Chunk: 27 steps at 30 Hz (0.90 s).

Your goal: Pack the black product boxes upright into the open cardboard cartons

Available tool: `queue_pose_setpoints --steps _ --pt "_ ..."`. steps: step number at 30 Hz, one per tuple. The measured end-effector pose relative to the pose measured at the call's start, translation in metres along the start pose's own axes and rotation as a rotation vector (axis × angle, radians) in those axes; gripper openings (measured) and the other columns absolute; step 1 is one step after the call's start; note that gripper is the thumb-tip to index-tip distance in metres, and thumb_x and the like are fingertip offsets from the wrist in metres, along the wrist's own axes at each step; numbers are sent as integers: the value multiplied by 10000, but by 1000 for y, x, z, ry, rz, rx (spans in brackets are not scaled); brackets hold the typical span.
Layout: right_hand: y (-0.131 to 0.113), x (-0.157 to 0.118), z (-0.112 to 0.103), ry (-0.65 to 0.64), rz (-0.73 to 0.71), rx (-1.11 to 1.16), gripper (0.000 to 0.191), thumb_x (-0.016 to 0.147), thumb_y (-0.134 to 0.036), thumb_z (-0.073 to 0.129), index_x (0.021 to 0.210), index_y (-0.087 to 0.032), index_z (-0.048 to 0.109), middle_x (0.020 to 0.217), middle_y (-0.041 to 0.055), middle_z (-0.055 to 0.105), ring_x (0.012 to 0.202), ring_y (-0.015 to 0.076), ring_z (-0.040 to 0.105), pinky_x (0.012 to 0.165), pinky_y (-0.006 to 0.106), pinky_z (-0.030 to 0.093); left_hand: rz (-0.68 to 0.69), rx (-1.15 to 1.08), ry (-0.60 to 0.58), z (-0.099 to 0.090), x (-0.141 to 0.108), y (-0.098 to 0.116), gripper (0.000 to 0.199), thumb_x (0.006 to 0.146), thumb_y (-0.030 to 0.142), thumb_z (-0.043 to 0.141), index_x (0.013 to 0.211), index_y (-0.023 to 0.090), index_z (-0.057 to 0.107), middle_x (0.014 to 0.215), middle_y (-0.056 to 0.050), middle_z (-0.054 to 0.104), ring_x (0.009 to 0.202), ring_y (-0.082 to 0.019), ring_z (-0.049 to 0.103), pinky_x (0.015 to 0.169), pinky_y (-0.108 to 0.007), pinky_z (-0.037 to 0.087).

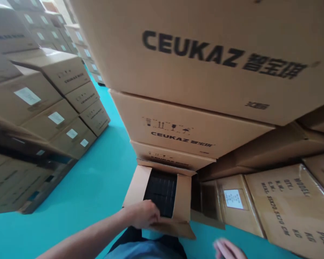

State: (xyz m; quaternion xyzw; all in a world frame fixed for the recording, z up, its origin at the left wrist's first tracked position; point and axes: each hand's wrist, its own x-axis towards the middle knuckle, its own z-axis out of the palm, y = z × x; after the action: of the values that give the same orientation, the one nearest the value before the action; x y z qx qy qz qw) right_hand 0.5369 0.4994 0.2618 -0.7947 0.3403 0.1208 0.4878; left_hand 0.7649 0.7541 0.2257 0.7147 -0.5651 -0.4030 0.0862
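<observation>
- Resting at the near side of an opened cardboard carton (156,201), the left hand (145,214) is held with its fingers curled inward against the black packed contents (162,192); whether anything is pinched cannot be told.
- Blurred at the bottom edge of the view, the right hand (228,249) is seen well apart from the carton, near the teal floor (97,180). Its fingers are too blurred and too cut off for spread or closed to be told, and nothing can be seen in its grasp.
- Stacked directly above the opened carton are larger cartons printed "CEUKAZ" (194,61), and more sealed cartons are piled to the left (43,100) and right (291,205).
- Shifting of the upper stack is judged possible if the opened carton is dragged or pressed hard, since the load above appears to bear on it.
- Tearing of the soft flaps could be caused by leverage from the hand.
- Spilling of the black contents onto the floor could result if the carton is tipped.
</observation>
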Motion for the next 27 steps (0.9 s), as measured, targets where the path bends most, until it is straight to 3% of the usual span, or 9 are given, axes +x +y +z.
queue_pose_setpoints --steps 2,4,7,9,11,15,19,23,27 --pt "-39 26 52 -107 -184 -50 401 942 -613 433 971 -308 691 947 42 726 931 220 692 865 373 558 31 54 -34 6 16 -21 185 740 176 648 848 243 783 927 -50 792 906 -253 730 780 -315 525" --pt "-75 63 99 -223 -428 -342 263 963 -334 451 1009 -244 694 1068 53 728 1057 208 654 979 350 491 28 134 -32 9 29 -35 109 677 263 717 735 192 776 871 -132 780 896 -333 720 833 -406 508" --pt "-103 105 133 -383 -487 -841 146 874 -204 583 882 -187 728 967 90 742 1061 245 652 1129 396 366 -32 233 45 6 26 -46 285 678 440 722 703 161 772 845 -210 761 910 -396 699 944 -518 433" --pt "-98 112 123 -360 -483 -938 103 844 -190 629 877 -170 724 945 112 733 1062 271 645 1145 418 338 -72 271 95 -1 7 -54 358 697 523 710 722 174 784 817 -215 757 913 -409 694 1021 -572 351" --pt "-75 106 96 -239 -494 -975 135 832 -187 640 949 -172 704 993 125 717 1086 293 625 1121 439 353 -137 305 134 -6 -22 -63 482 710 630 687 745 162 793 769 -234 739 899 -424 687 1047 -604 295" --pt "-1 102 43 -126 -279 -891 159 764 -165 676 916 -204 650 1055 111 686 1070 295 617 972 403 446 -452 292 242 3 -77 -83 926 620 904 566 975 71 764 943 -301 690 976 -473 623 911 -594 402" --pt "51 127 53 -171 -36 -597 110 833 -136 547 888 -219 594 984 63 700 957 208 670 833 292 487 -609 125 336 40 -88 -96 1142 475 927 657 1232 71 655 1170 -267 627 1103 -448 574 961 -534 452" --pt "50 152 76 -123 27 -592 199 809 -75 513 941 -184 614 1038 103 722 1017 214 690 841 279 498 -583 78 565 74 -66 -111 1348 458 940 659 1451 51 462 1443 -289 468 1370 -445 405 1164 -505 328" --pt "23 159 70 -2 74 -676 277 804 -66 487 1035 -133 624 1081 190 694 1037 311 671 867 391 508 -502 81 698 99 -49 -134 1459 469 951 639 1536 14 302 1573 -333 282 1480 -475 230 1214 -569 231"
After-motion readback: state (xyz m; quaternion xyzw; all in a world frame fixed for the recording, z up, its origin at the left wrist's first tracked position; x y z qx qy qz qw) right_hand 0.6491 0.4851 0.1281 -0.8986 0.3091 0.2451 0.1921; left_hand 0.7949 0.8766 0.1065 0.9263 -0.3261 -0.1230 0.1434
